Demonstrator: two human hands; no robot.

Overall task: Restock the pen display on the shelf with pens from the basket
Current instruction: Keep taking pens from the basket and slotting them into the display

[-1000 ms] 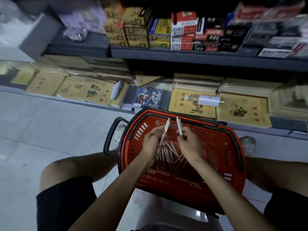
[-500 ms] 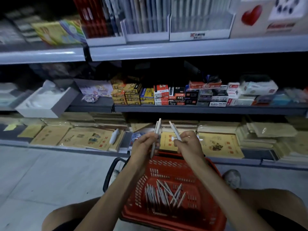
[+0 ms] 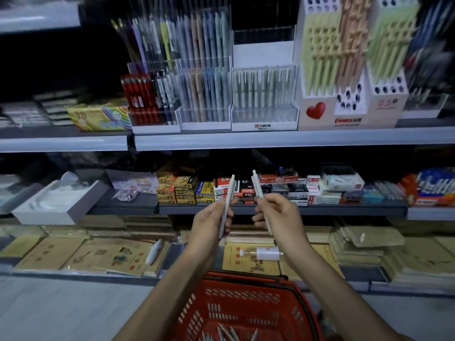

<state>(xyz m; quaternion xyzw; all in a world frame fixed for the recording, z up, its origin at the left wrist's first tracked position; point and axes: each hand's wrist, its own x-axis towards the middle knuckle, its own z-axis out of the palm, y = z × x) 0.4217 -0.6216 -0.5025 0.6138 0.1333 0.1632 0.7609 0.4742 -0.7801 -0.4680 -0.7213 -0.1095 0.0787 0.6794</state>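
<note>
Risen since before, left hand (image 3: 211, 221) and right hand (image 3: 278, 215) each grip a pen (image 3: 227, 200) below "0.5" display (image 3: 386, 104).

body | left hand (image 3: 209, 221) bare | right hand (image 3: 279, 212) bare | left forearm (image 3: 167, 291) uncovered | right forearm (image 3: 327, 286) uncovered

hands (image 3: 243, 217) gripping white pens (image 3: 227, 203), red basket (image 3: 243, 308)

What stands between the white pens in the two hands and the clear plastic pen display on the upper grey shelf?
Nothing visible. The left hand and right hand hold white pens in open air below the grey shelf; the clear plastic pen display stands on it, its front row looking full.
</note>
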